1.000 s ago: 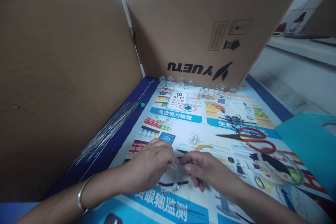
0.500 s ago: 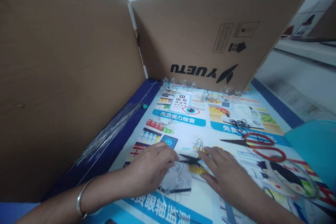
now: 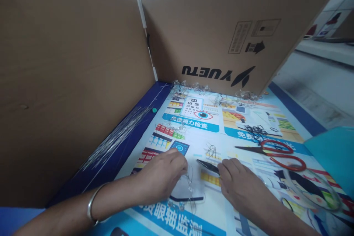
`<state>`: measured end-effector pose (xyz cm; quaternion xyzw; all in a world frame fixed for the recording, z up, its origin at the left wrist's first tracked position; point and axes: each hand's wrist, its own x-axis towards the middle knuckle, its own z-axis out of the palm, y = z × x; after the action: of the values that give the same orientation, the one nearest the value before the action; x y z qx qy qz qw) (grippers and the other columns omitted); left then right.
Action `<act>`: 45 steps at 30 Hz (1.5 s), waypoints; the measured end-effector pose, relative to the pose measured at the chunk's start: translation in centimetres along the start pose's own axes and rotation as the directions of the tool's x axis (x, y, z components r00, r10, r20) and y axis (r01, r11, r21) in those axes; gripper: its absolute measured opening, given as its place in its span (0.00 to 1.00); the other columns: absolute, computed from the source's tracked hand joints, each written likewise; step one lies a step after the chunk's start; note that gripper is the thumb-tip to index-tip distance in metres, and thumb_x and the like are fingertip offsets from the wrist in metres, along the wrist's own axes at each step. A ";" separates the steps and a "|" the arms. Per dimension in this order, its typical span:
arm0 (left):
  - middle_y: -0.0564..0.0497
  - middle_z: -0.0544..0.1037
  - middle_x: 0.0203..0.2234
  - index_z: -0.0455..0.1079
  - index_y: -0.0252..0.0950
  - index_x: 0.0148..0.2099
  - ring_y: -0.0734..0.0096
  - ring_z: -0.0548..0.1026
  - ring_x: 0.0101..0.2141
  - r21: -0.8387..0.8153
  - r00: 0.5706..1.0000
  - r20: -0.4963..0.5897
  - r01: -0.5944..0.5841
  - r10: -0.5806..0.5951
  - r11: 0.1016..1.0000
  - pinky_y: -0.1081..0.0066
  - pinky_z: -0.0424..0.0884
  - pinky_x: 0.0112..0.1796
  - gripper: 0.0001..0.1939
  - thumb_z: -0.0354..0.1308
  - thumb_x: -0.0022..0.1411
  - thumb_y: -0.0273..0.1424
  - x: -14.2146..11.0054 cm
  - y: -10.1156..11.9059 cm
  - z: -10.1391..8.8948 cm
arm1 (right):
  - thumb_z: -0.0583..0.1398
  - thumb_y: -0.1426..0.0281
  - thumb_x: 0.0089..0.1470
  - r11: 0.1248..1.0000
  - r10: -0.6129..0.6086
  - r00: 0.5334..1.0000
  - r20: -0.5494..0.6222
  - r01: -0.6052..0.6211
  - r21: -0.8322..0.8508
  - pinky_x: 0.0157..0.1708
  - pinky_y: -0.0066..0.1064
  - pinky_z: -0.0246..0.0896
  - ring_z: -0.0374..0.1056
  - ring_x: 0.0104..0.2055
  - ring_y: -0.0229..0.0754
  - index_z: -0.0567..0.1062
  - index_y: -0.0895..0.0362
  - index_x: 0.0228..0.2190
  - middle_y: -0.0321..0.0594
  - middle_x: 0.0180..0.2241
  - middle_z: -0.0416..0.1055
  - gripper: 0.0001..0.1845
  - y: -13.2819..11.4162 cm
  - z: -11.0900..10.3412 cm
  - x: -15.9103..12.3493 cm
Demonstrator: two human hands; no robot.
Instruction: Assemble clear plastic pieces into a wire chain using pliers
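My left hand is closed in a pinch on a thin wire strand with clear beads, which hangs from the fingertips over the printed sheet. My right hand is wrapped around a pair of pliers; the dark, narrow jaws look closed and point left toward my left hand, a short gap away. The handles are hidden in my palm. Just beyond the jaws lies a small cluster of bent wire pieces.
Red-handled scissors lie right of my right hand, beside black rings. Straight silver wires lie along the left edge. Several beaded wire pieces line the back, below upright cardboard. A turquoise object stands at right.
My right hand has closed around the pliers; their jaws, spread earlier, are now together and farther right. My left hand keeps its pinch. The camera view has shifted slightly.
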<state>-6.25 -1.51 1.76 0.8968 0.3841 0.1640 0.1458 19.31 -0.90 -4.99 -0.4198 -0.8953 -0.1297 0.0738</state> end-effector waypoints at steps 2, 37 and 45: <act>0.48 0.69 0.28 0.61 0.34 0.34 0.69 0.65 0.31 0.008 1.000 0.004 0.002 -0.002 1.000 0.71 0.65 0.31 0.08 0.41 0.60 0.21 0.0 0.0 0.0 | 0.54 0.72 0.54 0.998 0.002 1.000 -0.009 -0.002 0.056 0.35 0.42 0.61 0.63 0.35 0.50 0.71 0.59 0.30 0.47 0.30 0.67 0.06 0.2 -0.1 0.0; 0.49 0.70 0.31 0.59 0.34 0.36 0.69 0.65 0.32 0.046 0.971 -0.114 -0.206 0.210 0.977 0.69 0.63 0.34 0.08 0.44 0.58 0.18 -0.3 -1.4 1.7 | 0.53 0.68 0.57 0.860 -0.020 1.000 -0.015 0.025 0.509 0.34 0.38 0.61 0.62 0.37 0.45 0.66 0.55 0.40 0.43 0.35 0.66 0.08 -1.7 -3.0 0.6; 0.50 0.71 0.32 0.59 0.35 0.36 0.69 0.66 0.33 0.068 0.973 -0.096 -0.204 0.210 0.977 0.68 0.61 0.35 0.07 0.45 0.58 0.19 -0.4 -1.6 1.8 | 0.52 0.68 0.58 0.864 -0.029 0.999 -0.043 0.047 0.500 0.33 0.37 0.61 0.63 0.36 0.44 0.66 0.56 0.39 0.42 0.34 0.66 0.07 -1.8 -3.2 0.8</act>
<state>-6.81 -0.96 -0.51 0.9262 0.3000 0.2130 0.0823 17.50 -2.33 -2.06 -0.3663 -0.9049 0.0986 0.1929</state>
